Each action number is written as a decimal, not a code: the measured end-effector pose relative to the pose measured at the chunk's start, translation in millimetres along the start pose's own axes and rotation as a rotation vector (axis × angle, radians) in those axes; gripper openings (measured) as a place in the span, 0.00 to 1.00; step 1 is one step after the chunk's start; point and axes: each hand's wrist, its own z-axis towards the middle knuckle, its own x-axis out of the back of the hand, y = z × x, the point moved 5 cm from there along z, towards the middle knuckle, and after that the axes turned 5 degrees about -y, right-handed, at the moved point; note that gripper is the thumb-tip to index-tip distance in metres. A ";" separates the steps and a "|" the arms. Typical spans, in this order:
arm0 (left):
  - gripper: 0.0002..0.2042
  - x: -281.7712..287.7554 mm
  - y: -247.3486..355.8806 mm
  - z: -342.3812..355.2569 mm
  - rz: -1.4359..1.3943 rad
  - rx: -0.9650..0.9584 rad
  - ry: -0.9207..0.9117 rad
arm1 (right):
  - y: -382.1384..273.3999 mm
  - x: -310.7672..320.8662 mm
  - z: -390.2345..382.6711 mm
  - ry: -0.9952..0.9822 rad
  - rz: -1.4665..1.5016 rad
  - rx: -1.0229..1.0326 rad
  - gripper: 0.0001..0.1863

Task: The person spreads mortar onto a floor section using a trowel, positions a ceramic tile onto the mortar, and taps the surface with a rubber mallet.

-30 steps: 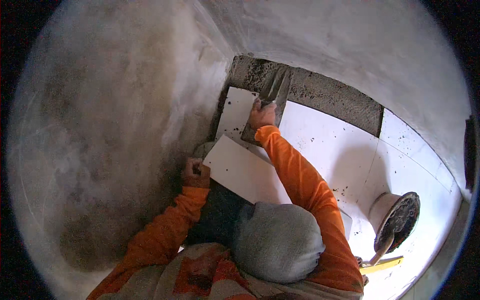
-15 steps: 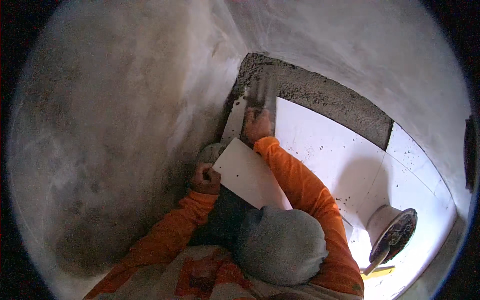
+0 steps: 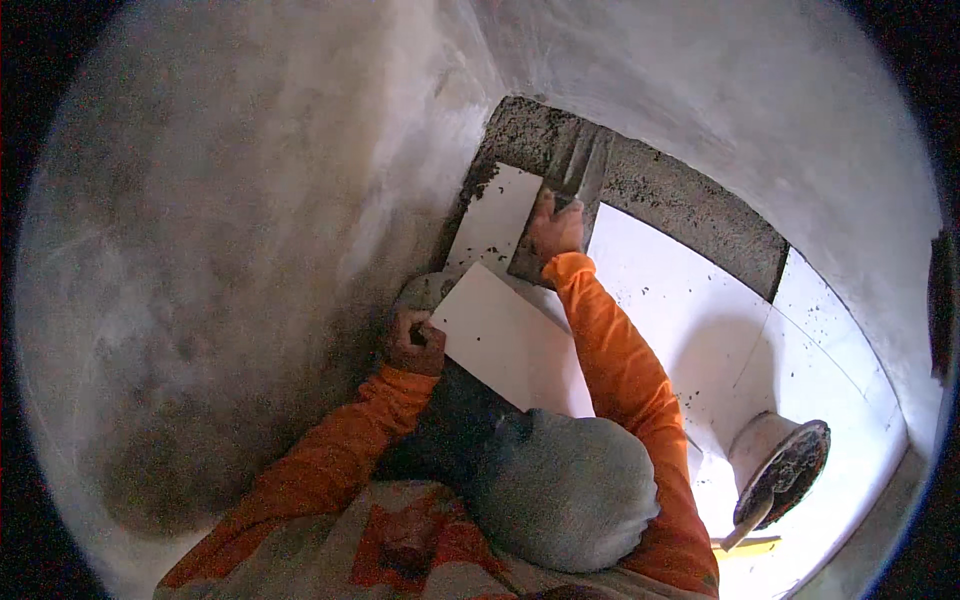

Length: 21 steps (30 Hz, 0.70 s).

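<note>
My left hand (image 3: 416,343) is closed on the left edge of a loose white tile (image 3: 508,345), which slants above my dark-clothed leg and has one small dark spot. My right hand (image 3: 558,228) grips a long grey float (image 3: 525,265), its handle mostly hidden by the fingers. The float's ridged far end overlaps the rough grey mortar bed (image 3: 690,190). Just left of it lies a narrow white tile (image 3: 495,215) with mortar crumbs on it, close to the left wall.
Bare plaster walls (image 3: 250,250) rise to the left and ahead, meeting at the far corner. Larger white tiles (image 3: 665,270), sprinkled with crumbs, cover the floor to the right. There a bucket (image 3: 755,450) of mortar holds a wooden-handled tool (image 3: 748,525), beside a yellow object (image 3: 762,546).
My right hand has moved the float to the right, uncovering more of the narrow white tile. The loose tile in my left hand has shifted slightly.
</note>
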 end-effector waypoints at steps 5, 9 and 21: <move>0.12 -6.8 12.9 1.6 -0.061 0.102 -0.203 | 0.7 5.5 5.3 0.061 0.013 0.032 0.30; 0.11 1.1 16.8 4.3 0.107 -0.027 -0.158 | -10.2 25.1 -4.6 -0.078 -0.016 0.072 0.30; 0.10 -4.9 2.0 1.3 -0.050 -0.217 0.061 | -10.7 0.6 -20.6 -0.078 0.044 0.158 0.28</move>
